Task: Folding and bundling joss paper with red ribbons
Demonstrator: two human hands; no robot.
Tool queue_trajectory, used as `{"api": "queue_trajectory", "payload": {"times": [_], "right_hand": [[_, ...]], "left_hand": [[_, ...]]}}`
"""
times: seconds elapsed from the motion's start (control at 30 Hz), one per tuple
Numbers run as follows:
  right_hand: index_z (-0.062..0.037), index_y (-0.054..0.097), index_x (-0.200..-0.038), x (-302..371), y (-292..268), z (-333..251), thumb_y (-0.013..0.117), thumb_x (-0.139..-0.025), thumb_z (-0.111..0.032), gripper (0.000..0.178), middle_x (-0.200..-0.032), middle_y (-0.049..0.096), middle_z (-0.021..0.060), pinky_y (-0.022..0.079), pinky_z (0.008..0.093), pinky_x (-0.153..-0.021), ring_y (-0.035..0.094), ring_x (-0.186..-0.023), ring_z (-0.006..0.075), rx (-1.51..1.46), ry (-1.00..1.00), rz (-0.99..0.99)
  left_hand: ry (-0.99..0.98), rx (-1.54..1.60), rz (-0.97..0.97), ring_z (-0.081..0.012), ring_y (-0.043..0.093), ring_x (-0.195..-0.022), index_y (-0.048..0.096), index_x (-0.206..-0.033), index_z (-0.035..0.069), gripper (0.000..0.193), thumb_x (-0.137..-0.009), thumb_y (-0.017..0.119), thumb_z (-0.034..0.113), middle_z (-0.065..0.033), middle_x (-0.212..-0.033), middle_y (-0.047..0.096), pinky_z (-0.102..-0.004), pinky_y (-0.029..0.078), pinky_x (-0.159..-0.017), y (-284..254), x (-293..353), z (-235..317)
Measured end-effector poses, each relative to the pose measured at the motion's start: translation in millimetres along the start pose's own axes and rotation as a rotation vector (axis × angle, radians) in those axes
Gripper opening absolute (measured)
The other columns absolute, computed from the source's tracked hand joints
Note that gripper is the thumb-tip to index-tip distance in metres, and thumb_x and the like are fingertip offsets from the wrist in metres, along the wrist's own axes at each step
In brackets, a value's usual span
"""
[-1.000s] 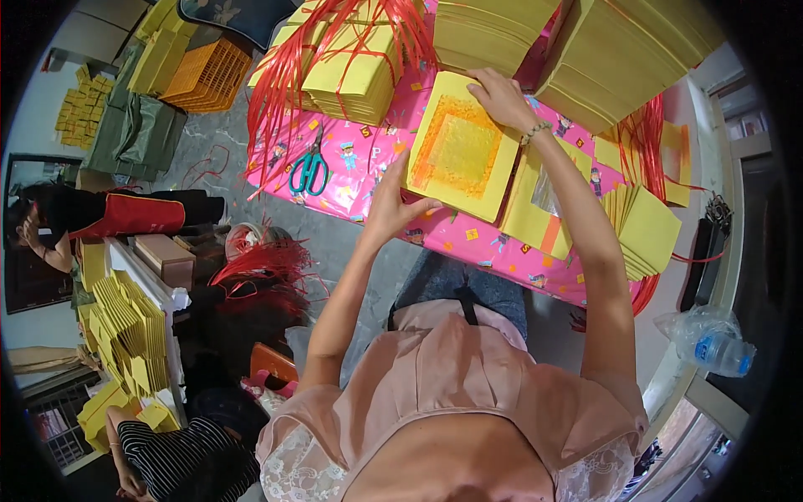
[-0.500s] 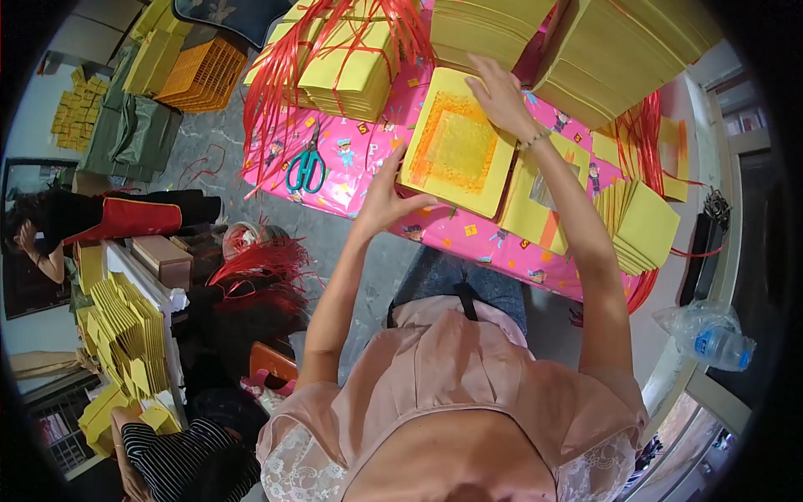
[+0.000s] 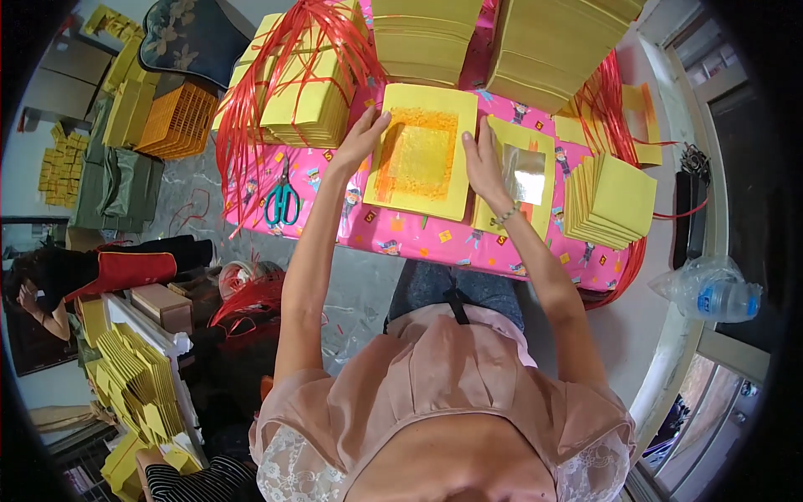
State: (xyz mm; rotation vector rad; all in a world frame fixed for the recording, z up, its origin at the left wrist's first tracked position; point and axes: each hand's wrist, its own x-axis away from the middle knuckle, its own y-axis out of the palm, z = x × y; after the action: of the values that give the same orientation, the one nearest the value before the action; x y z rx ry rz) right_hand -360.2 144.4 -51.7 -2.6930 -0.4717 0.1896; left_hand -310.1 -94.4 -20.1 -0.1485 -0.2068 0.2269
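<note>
A stack of yellow paper [image 3: 462, 92] with an orange-bordered rectangle printed on its top sheet lies between my hands on the pink table cover [image 3: 393, 227]. My left hand [image 3: 355, 144] grips its left edge, the thumb side on the top. At the right edge my right hand [image 3: 487, 167], with a bracelet at the wrist, holds the stack from the other side. Partly behind that hand lies a yellow sheet [image 3: 535, 151] with a silvery rectangle. Green-handled scissors [image 3: 283, 203] rest to the left. The undersides of my fingers are hidden.
Tied yellow paper bundles [image 3: 305, 100] with red ribbons [image 3: 238, 125] stand at the far left of the table. Tall yellow stacks [image 3: 552, 50] rise behind, and fanned yellow paper [image 3: 615, 201] lies at right. An orange crate [image 3: 177, 121] and another person [image 3: 134, 266] are off to the left.
My right hand has come down from the far corner of the stack to its right edge. My left hand has moved up along the left edge. The whole view has shifted.
</note>
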Motion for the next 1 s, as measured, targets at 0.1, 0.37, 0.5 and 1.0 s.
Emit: {"api": "queue_trajectory", "payload": {"times": [0.1, 0.37, 0.5, 1.0], "right_hand": [[0.0074, 0.009, -0.147, -4.7, 10.3, 0.8, 0.038, -0.099, -0.041, 0.074, -0.153, 0.011, 0.0272, 0.008, 0.0435, -0.117, 0.005, -0.144, 0.0401, -0.039, 0.018, -0.016], [0.0096, 0.005, -0.146, -0.6, 13.2, -9.6, 0.039, -0.098, -0.043, 0.078, -0.153, 0.009, 0.0300, 0.007, 0.0444, -0.117, 0.003, -0.143, 0.0423, 0.004, 0.075, -0.027], [0.0109, 0.005, -0.145, -5.2, 11.8, -5.3, 0.040, -0.098, -0.042, 0.079, -0.152, 0.008, 0.0312, 0.008, 0.0444, -0.117, 0.003, -0.143, 0.0423, 0.014, 0.059, -0.022], [-0.0022, 0.059, -0.112, 14.7, -42.8, -28.3, 0.057, -0.093, -0.022, 0.028, -0.098, 0.058, 0.0134, 0.046, 0.0355, -0.080, 0.058, -0.087, 0.0285, 0.046, -0.227, -0.016]], "left_hand": [[0.060, 0.086, -0.184, -0.0263, 0.023, -0.141, 0.018, -0.146, -0.007, 0.077, -0.096, 0.054, 0.039, -0.0212, -0.150, 0.028, -0.0335, 0.019, -0.114, 5.5, -9.5, -4.1], [0.047, -0.041, -0.054, -0.0254, 0.026, -0.140, 0.019, -0.148, -0.001, 0.073, -0.096, 0.054, 0.037, -0.0181, -0.149, 0.033, -0.0334, 0.021, -0.113, 18.0, 0.8, 6.0], [0.105, 0.024, -0.100, -0.0254, 0.032, -0.137, 0.020, -0.147, -0.002, 0.074, -0.095, 0.055, 0.037, -0.0177, -0.146, 0.036, -0.0334, 0.025, -0.112, 19.9, -1.2, 4.9], [0.584, -0.595, 0.145, -0.0327, 0.050, -0.116, 0.055, -0.126, 0.003, 0.057, -0.078, 0.074, 0.027, -0.0181, -0.123, 0.055, -0.0410, 0.039, -0.100, 8.9, 95.3, 24.6]]}}
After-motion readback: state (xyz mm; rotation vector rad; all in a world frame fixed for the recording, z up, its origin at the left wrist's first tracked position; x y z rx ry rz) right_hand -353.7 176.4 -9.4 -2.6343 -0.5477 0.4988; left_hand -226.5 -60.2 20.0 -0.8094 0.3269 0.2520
